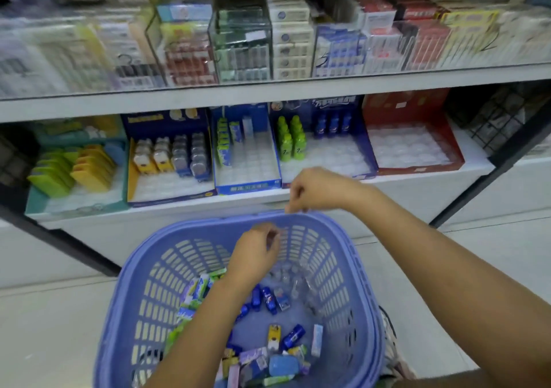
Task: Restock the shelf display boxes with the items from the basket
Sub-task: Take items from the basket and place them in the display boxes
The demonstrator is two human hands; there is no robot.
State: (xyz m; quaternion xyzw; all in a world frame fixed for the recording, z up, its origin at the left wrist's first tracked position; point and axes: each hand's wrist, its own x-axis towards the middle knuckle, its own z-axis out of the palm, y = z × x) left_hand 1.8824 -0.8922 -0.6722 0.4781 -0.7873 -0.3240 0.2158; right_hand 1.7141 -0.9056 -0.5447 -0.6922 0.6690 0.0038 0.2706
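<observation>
A lilac plastic basket (357, 268) stands on the floor below the shelf and holds several small items: blue mini bottles (269, 298), green-and-white packs (198, 290) and a blue case (283, 365). A clear plastic tray (293, 280) rises out of the basket, hard to make out. My left hand (256, 253) is inside the basket, fingers curled on the tray's upper left edge. My right hand (313, 191) hovers over the basket's far rim and pinches the tray's top edge. On the lower shelf stand a blue box (247, 182), a dark blue bottle box (325, 161) and a red box (417, 161).
A teal box (35, 203) with green and yellow items and a yellow-sided box (170, 195) sit on the lower shelf at left. The upper shelf (268, 92) carries clear bins of packaged goods. Black shelf posts (489, 176) slant at both sides. White floor surrounds the basket.
</observation>
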